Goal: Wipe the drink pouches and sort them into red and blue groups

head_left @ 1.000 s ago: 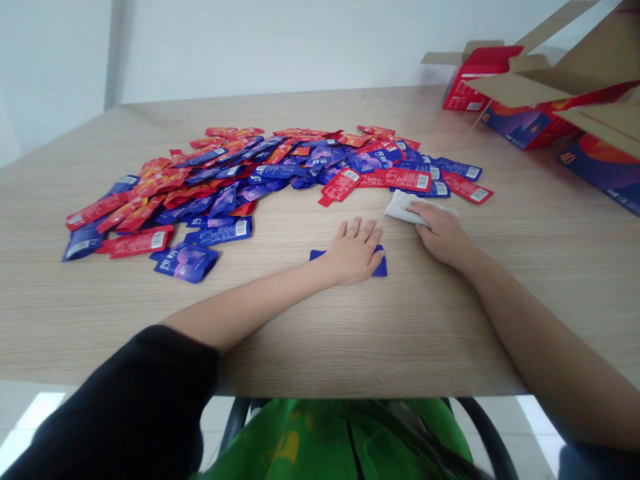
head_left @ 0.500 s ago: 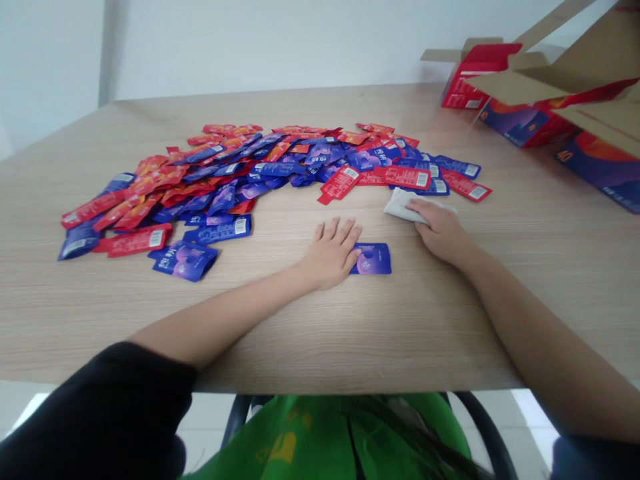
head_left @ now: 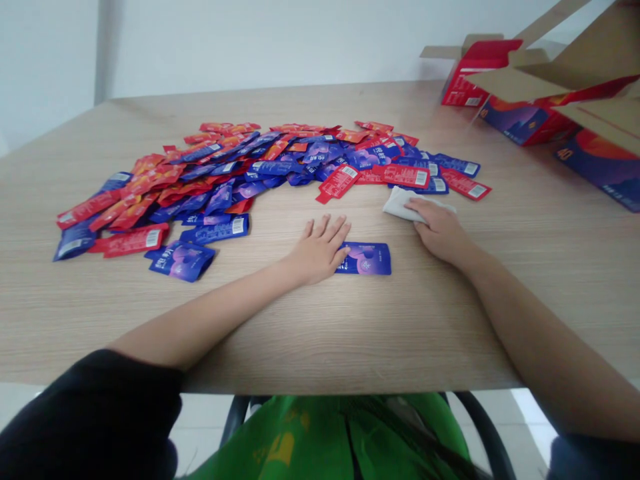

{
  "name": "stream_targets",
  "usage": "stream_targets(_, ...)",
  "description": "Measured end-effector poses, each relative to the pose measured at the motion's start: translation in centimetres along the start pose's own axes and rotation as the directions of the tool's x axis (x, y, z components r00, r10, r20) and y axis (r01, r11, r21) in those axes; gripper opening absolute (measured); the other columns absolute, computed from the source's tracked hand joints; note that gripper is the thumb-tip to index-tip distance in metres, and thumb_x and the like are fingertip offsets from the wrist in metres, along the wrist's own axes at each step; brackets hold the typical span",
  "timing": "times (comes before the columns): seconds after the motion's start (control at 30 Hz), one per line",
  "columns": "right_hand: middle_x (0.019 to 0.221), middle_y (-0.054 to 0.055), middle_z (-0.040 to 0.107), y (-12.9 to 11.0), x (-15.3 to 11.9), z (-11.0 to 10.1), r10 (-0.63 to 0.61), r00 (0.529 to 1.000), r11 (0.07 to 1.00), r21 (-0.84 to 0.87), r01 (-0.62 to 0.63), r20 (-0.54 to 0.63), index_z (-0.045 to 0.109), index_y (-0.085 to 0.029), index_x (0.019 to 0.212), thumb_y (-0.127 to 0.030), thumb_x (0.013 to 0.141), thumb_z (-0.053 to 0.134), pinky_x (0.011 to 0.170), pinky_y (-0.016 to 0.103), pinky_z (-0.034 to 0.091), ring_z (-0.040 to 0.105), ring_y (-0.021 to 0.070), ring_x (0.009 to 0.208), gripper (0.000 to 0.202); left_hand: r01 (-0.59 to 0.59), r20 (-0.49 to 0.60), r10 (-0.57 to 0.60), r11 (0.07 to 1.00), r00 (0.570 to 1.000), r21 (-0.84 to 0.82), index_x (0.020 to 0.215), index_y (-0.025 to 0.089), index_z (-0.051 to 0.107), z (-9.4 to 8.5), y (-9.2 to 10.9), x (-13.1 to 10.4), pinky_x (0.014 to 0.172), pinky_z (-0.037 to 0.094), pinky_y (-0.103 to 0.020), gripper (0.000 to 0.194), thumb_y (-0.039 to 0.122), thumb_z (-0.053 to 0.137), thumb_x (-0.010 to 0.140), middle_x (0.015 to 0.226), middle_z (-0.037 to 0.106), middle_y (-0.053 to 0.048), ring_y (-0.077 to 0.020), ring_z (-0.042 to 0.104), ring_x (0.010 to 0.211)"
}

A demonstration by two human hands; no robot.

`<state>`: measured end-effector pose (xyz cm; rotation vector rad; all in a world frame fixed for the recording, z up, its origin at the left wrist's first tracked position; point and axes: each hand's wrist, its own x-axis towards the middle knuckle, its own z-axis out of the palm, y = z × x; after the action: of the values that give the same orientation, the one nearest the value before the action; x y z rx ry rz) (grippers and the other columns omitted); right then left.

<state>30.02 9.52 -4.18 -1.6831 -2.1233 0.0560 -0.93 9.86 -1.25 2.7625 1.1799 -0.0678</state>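
Observation:
My left hand (head_left: 319, 252) lies flat with its fingers spread, its thumb side over the left end of a blue-purple pouch (head_left: 367, 259). The pouch rests flat on the table in front of me. My right hand (head_left: 437, 227) is closed on a folded white cloth (head_left: 403, 203), pressed against the tabletop to the right of the pouch. Beyond both hands, a wide heap of blue pouches (head_left: 273, 168) and red pouches (head_left: 404, 175) curves across the table. One blue pouch (head_left: 181, 260) sits at the heap's near left end.
Open cardboard boxes crowd the right side: a red box (head_left: 463, 83) at the back, a blue and red carton (head_left: 515, 122) and a larger one (head_left: 600, 163) with flaps spread. The wooden table (head_left: 320, 347) ends at a near edge just before my lap. A pale wall rises behind.
My left hand has slid a little to the left, uncovering more of the blue-purple pouch. My right hand and the cloth stay nearly where they were.

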Motion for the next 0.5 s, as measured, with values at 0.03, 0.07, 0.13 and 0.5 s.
stream_targets(0.03,0.142,0.013,0.055,0.0,0.0,0.0,0.001,1.000,1.000,-0.003,-0.001,0.000,0.057,-0.017,0.134,-0.019,0.084,0.045,0.110,0.056,0.037,0.048,0.0314,0.133,0.051,0.017,0.013,-0.016,1.000,1.000,-0.022,0.156,0.015,0.020,-0.6,0.1,0.3,0.119,0.015,-0.056,0.060,0.043,0.023,0.103,0.164,0.015,-0.009,-0.0342,0.013,0.150)
stream_targets(0.07,0.142,0.013,0.055,0.0,0.0,0.0,0.002,1.000,1.000,-0.005,-0.002,0.000,0.057,-0.017,0.134,-0.019,0.084,0.044,0.111,0.056,0.037,0.048,0.0314,0.133,0.051,0.038,0.015,-0.037,0.998,0.999,-0.052,0.156,0.014,0.020,-1.4,0.2,0.5,0.119,0.017,-0.054,0.060,0.044,0.021,0.104,0.163,0.016,-0.010,-0.0332,0.015,0.149)
stream_targets(0.13,0.142,0.013,0.055,0.1,0.0,0.1,0.000,1.000,1.000,-0.007,0.000,0.003,0.056,-0.016,0.134,-0.019,0.084,0.044,0.111,0.055,0.037,0.047,0.0311,0.134,0.051,0.070,-0.034,-0.074,0.991,0.997,-0.113,0.156,0.012,0.022,-3.0,0.8,1.2,0.119,0.019,-0.049,0.060,0.043,0.017,0.104,0.163,0.018,-0.011,-0.0304,0.017,0.149)
stream_targets(0.5,0.144,0.014,0.052,0.2,0.0,0.2,-0.016,1.000,1.000,-0.024,0.016,0.018,0.055,-0.015,0.135,-0.019,0.085,0.042,0.110,0.055,0.037,0.046,0.0308,0.135,0.051,-0.177,0.017,0.177,0.984,0.984,-0.034,0.154,0.019,0.029,0.0,4.7,2.6,0.118,0.017,-0.057,0.058,0.046,0.027,0.103,0.163,0.019,-0.007,-0.0358,0.015,0.149)
